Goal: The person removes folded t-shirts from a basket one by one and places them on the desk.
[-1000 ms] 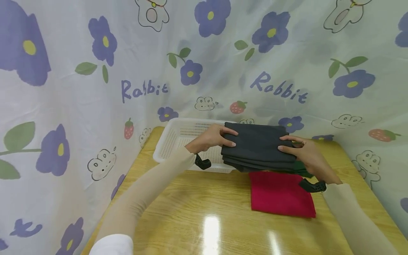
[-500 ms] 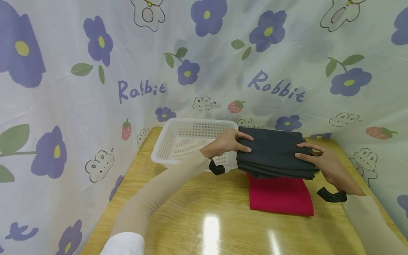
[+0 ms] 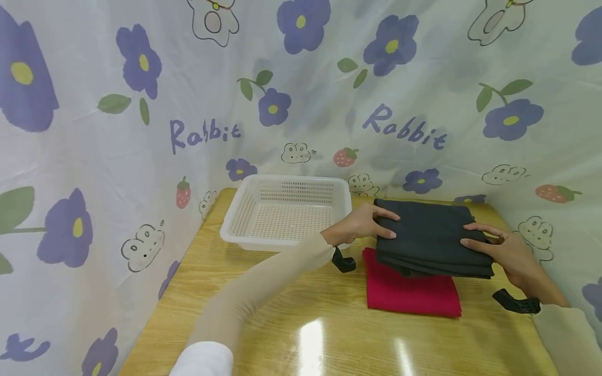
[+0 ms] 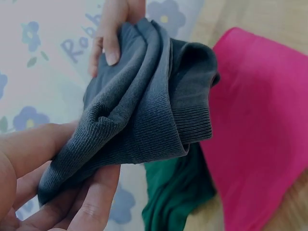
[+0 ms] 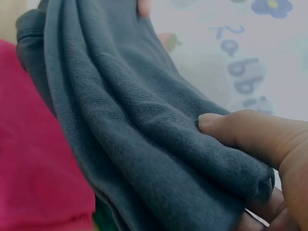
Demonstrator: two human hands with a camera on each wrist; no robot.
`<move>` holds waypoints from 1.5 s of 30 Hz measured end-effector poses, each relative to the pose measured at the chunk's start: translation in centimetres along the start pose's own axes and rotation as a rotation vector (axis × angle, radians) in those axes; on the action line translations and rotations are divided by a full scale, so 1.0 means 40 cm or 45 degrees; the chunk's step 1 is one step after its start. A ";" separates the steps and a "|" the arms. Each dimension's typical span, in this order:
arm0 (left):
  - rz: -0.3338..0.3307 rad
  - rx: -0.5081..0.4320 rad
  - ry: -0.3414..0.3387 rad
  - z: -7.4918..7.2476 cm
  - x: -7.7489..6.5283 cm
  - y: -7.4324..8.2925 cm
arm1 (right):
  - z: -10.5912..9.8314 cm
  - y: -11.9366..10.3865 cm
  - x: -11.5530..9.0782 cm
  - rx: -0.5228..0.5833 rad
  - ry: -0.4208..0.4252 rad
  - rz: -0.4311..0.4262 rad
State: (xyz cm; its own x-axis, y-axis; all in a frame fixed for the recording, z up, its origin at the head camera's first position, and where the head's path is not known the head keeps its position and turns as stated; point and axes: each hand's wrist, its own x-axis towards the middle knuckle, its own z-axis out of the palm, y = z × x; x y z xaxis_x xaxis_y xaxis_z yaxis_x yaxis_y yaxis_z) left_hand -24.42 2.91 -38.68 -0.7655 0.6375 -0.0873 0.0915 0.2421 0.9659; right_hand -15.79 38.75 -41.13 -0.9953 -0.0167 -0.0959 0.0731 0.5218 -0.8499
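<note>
A folded dark grey garment [image 3: 430, 237], several layers thick, hangs between my two hands above the right part of the table. My left hand [image 3: 358, 225] grips its left edge, thumb on top and fingers beneath, as the left wrist view shows. At the right edge, my right hand [image 3: 510, 256] pinches the folds in the same way. A ribbed cuff or hem [image 4: 192, 122] shows among the layers. Partly under the garment, a folded crimson cloth [image 3: 411, 297] lies on the table. Green fabric [image 4: 178, 192] peeks out below the grey garment in the left wrist view; the head view hides it.
A white perforated plastic basket [image 3: 287, 222] stands at the back of the wooden table [image 3: 263, 313], left of the garment. A flower-printed curtain [image 3: 310, 130] closes off the back and both sides. Black camera mounts [image 3: 343, 261] sit at the wrists.
Both hands have carried the grey garment right and toward the front, away from the basket's right end and over the crimson cloth. The green fabric has become hidden in the head view.
</note>
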 end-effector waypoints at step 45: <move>-0.333 -0.010 0.001 0.430 0.177 -0.030 | -0.196 0.332 -0.105 -0.221 0.094 0.380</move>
State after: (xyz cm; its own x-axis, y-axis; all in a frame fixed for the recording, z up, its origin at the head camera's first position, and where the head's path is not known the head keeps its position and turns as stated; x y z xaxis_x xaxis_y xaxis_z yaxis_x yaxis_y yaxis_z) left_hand -18.99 19.71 -44.63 -0.7628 0.5536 -0.3341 -0.1145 0.3930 0.9124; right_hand -11.14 52.43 -47.96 -0.9340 0.2169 -0.2839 0.3560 0.6315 -0.6888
